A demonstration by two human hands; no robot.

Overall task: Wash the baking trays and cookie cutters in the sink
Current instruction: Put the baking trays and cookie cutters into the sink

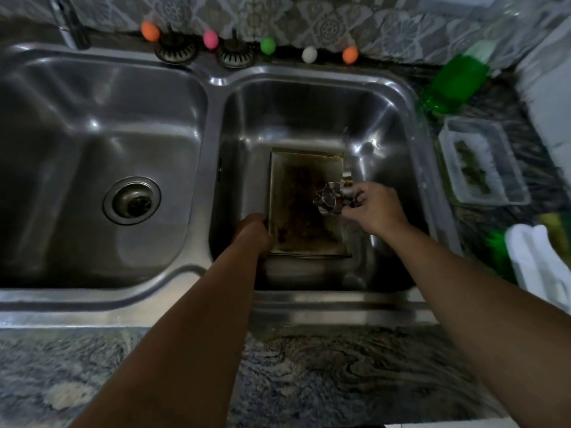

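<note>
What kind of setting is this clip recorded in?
Most likely a home kitchen, at the sink. A stainless double-basin sink is set into a stone-patterned counter, a stained baking tray lies in the right basin, and a green bottle stands against the tiled wall.

Both bare forearms reach into the sink's [398, 97] right basin; the left hand [251, 231] curls low by its left wall, the right hand [370, 206] pinches nearer its right wall.
</note>
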